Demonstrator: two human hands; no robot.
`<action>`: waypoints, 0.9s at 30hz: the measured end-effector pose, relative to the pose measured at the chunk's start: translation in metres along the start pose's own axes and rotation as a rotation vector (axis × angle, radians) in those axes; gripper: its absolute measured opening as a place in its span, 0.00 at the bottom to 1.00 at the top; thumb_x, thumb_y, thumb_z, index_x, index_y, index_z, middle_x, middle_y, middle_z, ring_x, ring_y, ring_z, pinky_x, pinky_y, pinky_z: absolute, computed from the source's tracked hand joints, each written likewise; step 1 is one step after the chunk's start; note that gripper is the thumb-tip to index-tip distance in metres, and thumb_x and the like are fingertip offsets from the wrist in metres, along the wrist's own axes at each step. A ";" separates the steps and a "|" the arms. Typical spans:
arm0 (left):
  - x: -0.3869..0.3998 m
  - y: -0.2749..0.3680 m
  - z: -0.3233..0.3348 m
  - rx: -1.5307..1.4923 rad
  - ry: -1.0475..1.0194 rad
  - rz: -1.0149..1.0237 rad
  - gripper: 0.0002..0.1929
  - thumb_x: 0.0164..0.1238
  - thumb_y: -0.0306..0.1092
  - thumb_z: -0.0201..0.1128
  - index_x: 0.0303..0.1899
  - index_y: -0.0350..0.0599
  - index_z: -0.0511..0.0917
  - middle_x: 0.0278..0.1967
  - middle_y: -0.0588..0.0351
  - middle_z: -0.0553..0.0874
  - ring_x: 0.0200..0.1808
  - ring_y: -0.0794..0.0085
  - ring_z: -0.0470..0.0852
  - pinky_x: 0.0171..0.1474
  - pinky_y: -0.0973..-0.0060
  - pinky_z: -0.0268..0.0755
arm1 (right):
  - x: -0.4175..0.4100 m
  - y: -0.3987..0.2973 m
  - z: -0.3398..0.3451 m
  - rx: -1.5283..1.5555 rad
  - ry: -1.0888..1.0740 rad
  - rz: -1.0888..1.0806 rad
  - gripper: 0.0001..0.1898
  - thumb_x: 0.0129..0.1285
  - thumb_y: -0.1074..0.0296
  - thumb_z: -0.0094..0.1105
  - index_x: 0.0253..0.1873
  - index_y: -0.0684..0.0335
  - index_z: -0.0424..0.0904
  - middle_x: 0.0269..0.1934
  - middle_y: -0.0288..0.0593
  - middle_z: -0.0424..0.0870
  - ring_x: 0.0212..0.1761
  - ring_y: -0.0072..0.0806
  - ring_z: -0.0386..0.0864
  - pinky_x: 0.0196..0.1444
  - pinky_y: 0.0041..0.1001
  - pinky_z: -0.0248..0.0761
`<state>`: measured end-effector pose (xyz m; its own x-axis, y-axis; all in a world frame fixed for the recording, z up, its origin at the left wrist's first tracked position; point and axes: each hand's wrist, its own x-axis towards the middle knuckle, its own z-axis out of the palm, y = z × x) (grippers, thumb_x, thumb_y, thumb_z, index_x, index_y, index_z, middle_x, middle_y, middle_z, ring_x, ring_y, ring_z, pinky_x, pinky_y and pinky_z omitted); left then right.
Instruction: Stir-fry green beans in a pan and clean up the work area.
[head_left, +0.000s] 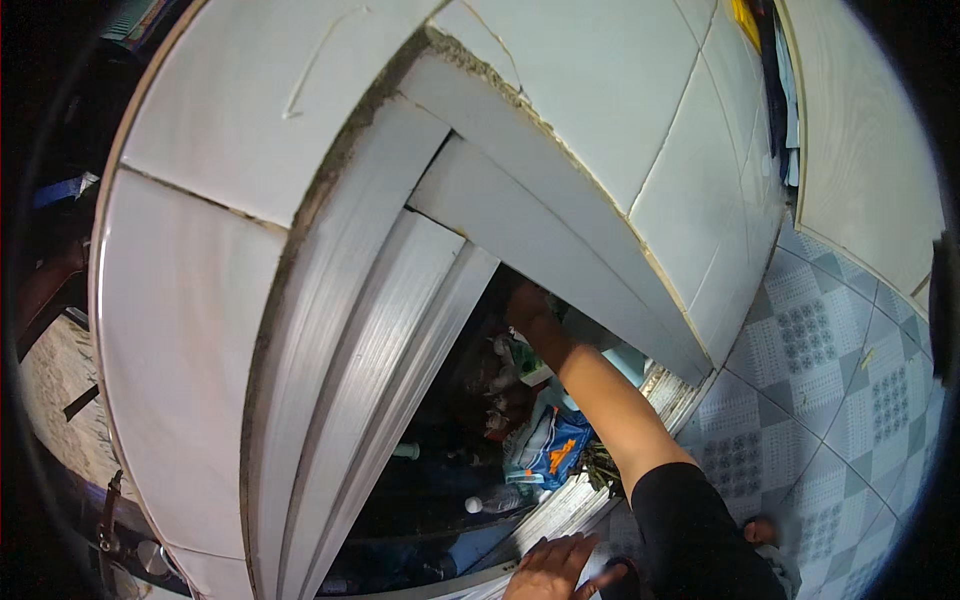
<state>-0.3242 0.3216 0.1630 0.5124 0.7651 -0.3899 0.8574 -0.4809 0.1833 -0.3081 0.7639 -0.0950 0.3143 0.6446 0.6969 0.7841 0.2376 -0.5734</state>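
My right arm, in a black sleeve, reaches through the gap of an aluminium-framed cabinet opening. The right hand (529, 306) is deep in the shadow inside, and its fingers and anything in them are hidden. My left hand (551, 568) is at the bottom, back up, fingers stretched and thumb apart, beside the pale worn sill (551, 521). Nothing shows in it. Inside lie a blue plastic packet (559, 450) with orange marking, a clear plastic bottle (499, 500) with a white cap, and a green and white box (534, 367) near my forearm. Dark leafy stems (600, 469) lie by the sill.
Grooved aluminium panels (375, 330) bound the opening on the left, and a flat frame rail (555, 202) runs above my arm. White tiles (585, 97) surround the frame. Patterned floor tiles (795, 390) and a pale door panel (862, 127) are at the right.
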 end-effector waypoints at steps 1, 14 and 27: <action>-0.002 -0.004 0.000 0.010 0.003 -0.015 0.27 0.56 0.39 0.62 0.57 0.39 0.67 0.50 0.41 0.75 0.53 0.51 0.72 0.57 0.61 0.63 | 0.006 -0.008 0.007 0.016 -0.005 -0.005 0.20 0.57 0.60 0.48 0.51 0.63 0.75 0.52 0.48 0.72 0.58 0.42 0.65 0.61 0.49 0.55; -0.007 -0.013 0.002 0.006 -0.065 -0.129 0.27 0.56 0.38 0.63 0.58 0.44 0.67 0.53 0.43 0.74 0.54 0.52 0.72 0.57 0.63 0.65 | 0.020 0.007 0.013 -0.040 -0.100 0.014 0.19 0.57 0.60 0.48 0.50 0.63 0.75 0.52 0.48 0.72 0.58 0.41 0.64 0.61 0.48 0.54; -0.004 -0.013 -0.003 -0.072 -0.131 -0.123 0.27 0.55 0.28 0.62 0.58 0.40 0.65 0.57 0.42 0.71 0.59 0.49 0.67 0.61 0.61 0.59 | -0.055 0.042 -0.022 -0.134 -0.183 -0.026 0.19 0.57 0.60 0.47 0.50 0.63 0.76 0.52 0.48 0.72 0.59 0.40 0.64 0.62 0.47 0.54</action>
<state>-0.3372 0.3262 0.1653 0.3968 0.7518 -0.5267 0.9169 -0.3515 0.1892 -0.2805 0.7223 -0.1484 0.2005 0.7637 0.6136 0.8583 0.1650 -0.4859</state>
